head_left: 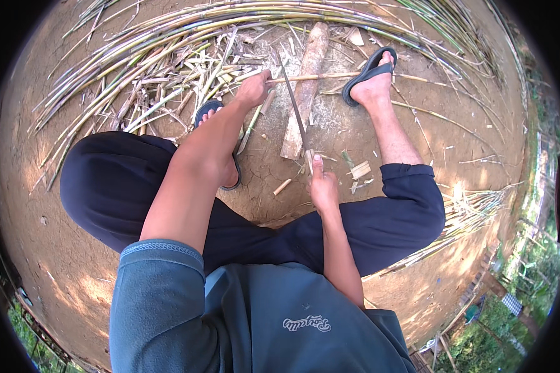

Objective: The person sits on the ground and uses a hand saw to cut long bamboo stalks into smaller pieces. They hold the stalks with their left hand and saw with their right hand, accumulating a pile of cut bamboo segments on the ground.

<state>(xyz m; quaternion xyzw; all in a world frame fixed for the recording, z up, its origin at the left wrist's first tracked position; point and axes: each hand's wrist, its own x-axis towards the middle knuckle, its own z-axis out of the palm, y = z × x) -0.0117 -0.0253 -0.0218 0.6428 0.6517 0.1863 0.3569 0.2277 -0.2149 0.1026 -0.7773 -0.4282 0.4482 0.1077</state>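
My right hand (323,186) is closed around the pale handle of a long, dark, narrow blade (294,104). Whether it is a knife or a saw I cannot tell. The blade points away from me and crosses a thin cane stalk (330,76). My left hand (253,90) grips that stalk to the left of the blade. Underneath, a weathered log (310,65) lies lengthwise on the ground, with the cane across it. At the right, my sandalled foot (372,82) is at the stalk, which shows again beyond it.
A heap of cut cane pieces (168,93) lies at the left, beside my other foot (206,113). Long cane stalks (186,34) curve across the far side. Another cane bundle (473,214) is by my right knee. Short offcuts (359,170) and pale dust surround the log.
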